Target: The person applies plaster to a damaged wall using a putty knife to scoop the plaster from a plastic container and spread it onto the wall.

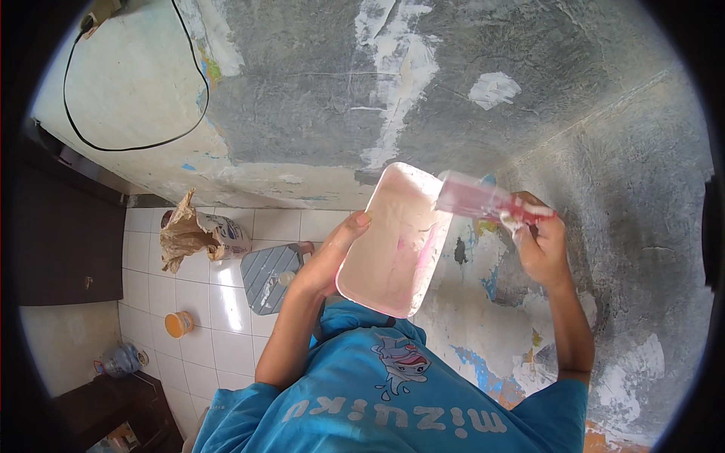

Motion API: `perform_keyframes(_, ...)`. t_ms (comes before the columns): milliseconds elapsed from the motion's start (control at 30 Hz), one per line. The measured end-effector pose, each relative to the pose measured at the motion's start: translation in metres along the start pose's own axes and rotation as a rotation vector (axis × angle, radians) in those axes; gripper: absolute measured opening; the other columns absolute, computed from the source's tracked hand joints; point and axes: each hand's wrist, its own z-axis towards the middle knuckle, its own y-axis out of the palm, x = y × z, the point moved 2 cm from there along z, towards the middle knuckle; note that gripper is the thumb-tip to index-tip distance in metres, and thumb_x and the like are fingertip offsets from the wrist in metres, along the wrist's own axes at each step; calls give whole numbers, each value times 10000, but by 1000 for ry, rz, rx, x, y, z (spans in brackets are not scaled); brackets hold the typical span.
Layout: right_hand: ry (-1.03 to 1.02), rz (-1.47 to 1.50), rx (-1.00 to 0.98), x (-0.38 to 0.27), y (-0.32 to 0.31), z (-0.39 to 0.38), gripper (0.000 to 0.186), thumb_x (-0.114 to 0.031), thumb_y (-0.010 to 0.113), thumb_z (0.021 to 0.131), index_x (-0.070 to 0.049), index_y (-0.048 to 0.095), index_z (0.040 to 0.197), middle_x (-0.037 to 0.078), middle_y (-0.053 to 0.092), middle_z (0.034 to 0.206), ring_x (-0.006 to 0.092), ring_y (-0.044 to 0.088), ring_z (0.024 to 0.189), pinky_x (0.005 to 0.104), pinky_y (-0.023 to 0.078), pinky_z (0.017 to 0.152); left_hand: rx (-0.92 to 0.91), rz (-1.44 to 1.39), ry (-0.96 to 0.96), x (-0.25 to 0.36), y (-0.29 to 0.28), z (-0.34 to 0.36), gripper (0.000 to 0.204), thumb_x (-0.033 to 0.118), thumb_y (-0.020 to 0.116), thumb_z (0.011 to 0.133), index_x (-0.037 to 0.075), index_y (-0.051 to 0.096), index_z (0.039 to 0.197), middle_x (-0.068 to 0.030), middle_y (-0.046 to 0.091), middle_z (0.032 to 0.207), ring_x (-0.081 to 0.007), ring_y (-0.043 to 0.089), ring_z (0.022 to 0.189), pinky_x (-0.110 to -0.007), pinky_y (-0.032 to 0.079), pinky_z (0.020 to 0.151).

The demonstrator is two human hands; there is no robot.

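- Head view: pink rectangular tray (393,245) smeared with white paste, held up before a patchy grey wall (604,151).
- Left hand (328,260) clasps tray's left edge, thumb over rim.
- Right hand (540,245) clenched on red-handled scraper (483,200), blade touching tray's upper right rim.
- Below left on tiled floor (226,294): torn paper sack (200,234), grey lid (268,275), small orange tub (179,324).
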Motion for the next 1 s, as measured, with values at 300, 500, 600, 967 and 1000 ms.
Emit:
perform_keyframes(300,616,1359,457,49,87,0,300,-195,614,1038,-59,604,1305,49,652,1274,175,635,1165,373,529,991,88,-21,33,1,-26,6,859,633,581,957,-42,431,1466,-225,569,1375,-305,585,1278,-404,527,1020)
perform_keyframes(500,520,1558,401,28,96,53,324,-172,635,1018,-91,582,1328,38,643,1275,181,622,1186,391,535,985,138,-74,45,2,-40,-3,753,562,543,1005,-8,442,1486,-179,552,1440,-270,589,1274,-385,501,1050)
perform_keyframes(600,466,1351,605,29,66,87,334,-88,646,999,-64,586,1327,44,643,1262,175,620,1175,360,534,973,131,-68,83,9,-44,-7,717,538,527,1017,2,447,1487,-160,557,1444,-256,593,1269,-385,494,1057)
perform_keyframes(967,-476,-661,928,2,1,259,436,12,593,915,0,618,1350,161,609,1309,319,595,1200,410,514,1006,263,-136,207,16,-70,-43,624,452,475,1027,26,445,1482,-143,581,1406,-257,609,1252,-402,524,1029)
perform_keyframes(1000,-433,-786,877,13,18,269,459,2,593,907,-6,605,1365,156,592,1338,327,567,1237,434,498,1028,257,-132,212,12,-75,-44,624,452,475,1027,26,445,1482,-143,581,1406,-257,609,1252,-402,524,1029)
